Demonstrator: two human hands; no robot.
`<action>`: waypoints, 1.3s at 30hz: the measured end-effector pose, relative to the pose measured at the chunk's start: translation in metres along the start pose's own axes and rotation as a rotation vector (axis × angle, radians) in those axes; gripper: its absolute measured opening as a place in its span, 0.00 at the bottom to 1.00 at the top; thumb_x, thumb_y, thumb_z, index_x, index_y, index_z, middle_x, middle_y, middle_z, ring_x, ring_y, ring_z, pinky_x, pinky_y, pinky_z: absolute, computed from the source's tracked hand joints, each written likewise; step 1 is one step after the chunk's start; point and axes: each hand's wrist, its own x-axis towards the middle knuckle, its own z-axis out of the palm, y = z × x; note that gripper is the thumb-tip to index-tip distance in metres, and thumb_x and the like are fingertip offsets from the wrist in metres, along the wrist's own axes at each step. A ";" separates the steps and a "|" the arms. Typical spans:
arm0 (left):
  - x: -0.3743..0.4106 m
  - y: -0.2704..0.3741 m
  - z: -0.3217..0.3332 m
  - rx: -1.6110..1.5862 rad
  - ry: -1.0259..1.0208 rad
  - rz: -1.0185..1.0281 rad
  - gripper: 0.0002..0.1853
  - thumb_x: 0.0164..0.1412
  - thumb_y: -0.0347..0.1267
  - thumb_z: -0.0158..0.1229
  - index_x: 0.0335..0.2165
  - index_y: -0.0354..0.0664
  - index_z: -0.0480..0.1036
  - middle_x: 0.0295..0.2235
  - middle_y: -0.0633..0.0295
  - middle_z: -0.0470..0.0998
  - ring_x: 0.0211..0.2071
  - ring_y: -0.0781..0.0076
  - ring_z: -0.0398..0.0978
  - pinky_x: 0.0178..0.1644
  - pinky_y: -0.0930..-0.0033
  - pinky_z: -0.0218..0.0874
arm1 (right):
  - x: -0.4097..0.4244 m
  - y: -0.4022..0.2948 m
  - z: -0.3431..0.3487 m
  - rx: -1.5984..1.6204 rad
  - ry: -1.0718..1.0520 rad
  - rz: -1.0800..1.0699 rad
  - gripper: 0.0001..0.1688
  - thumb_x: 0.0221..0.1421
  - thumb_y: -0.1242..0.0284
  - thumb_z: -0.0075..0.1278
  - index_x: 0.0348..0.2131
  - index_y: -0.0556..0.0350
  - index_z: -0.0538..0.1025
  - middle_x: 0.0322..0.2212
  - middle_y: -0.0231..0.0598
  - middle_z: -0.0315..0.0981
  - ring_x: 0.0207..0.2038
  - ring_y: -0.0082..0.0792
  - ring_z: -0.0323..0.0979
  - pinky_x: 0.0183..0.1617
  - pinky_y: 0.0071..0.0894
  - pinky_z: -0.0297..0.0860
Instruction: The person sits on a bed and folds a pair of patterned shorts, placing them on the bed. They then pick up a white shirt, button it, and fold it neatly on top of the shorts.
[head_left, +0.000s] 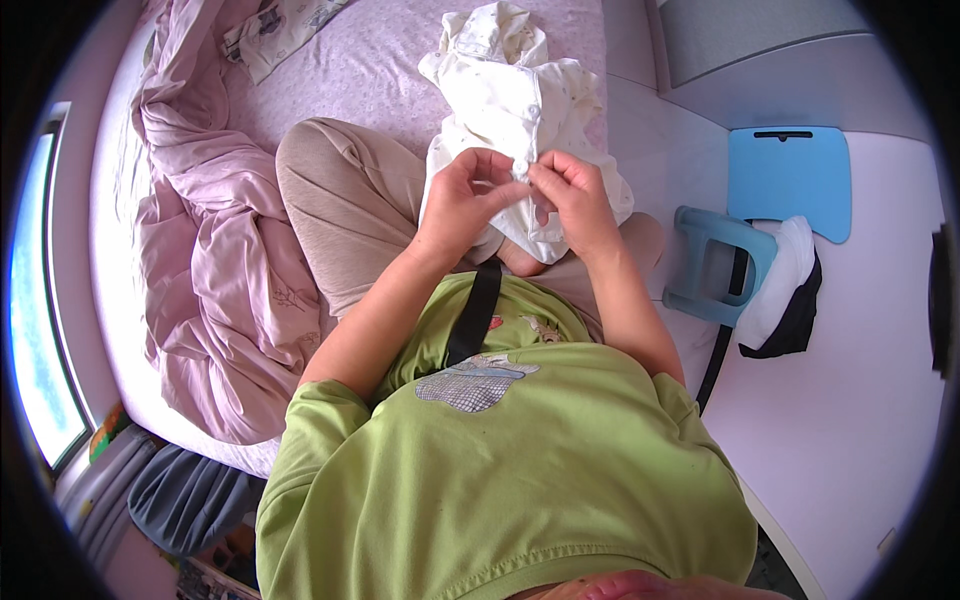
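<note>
A white button-front garment with a small faint print lies across my lap and the bed, its collar or hood end away from me. Its button placket runs down towards me. My left hand pinches the placket edge from the left, close to a white button. From the other side, my right hand grips the placket just right of that button. Both sets of fingertips nearly meet there. Another button sits higher on the placket. The cloth behind my fingers is partly hidden.
Below me is a bed with a pink patterned sheet. A crumpled pink quilt lies at left, a folded printed cloth at the far left. Right of the bed stand a blue plastic stool and a light-blue panel, with white-and-black cloth beside them.
</note>
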 end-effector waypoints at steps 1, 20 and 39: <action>0.000 0.000 0.002 0.194 0.016 0.155 0.14 0.48 0.30 0.63 0.33 0.34 0.70 0.28 0.62 0.75 0.31 0.73 0.72 0.38 0.73 0.64 | 0.001 -0.002 0.000 0.075 -0.007 0.006 0.09 0.53 0.72 0.48 0.24 0.60 0.71 0.17 0.30 0.68 0.15 0.15 0.60 0.18 0.15 0.58; 0.016 0.003 -0.036 -0.757 0.044 -0.220 0.09 0.57 0.25 0.49 0.36 0.31 0.68 0.33 0.60 0.74 0.33 0.74 0.72 0.40 0.75 0.63 | 0.039 0.046 -0.027 -0.657 0.249 -0.191 0.12 0.48 0.77 0.52 0.37 0.55 0.75 0.29 0.34 0.75 0.30 0.24 0.72 0.36 0.23 0.68; -0.005 0.007 -0.037 -0.107 0.015 -0.118 0.21 0.48 0.19 0.55 0.42 0.36 0.61 0.41 0.59 0.67 0.39 0.77 0.67 0.41 0.76 0.61 | 0.010 0.014 -0.003 -0.949 0.090 -0.180 0.08 0.44 0.73 0.53 0.26 0.60 0.73 0.22 0.46 0.73 0.26 0.43 0.72 0.31 0.34 0.67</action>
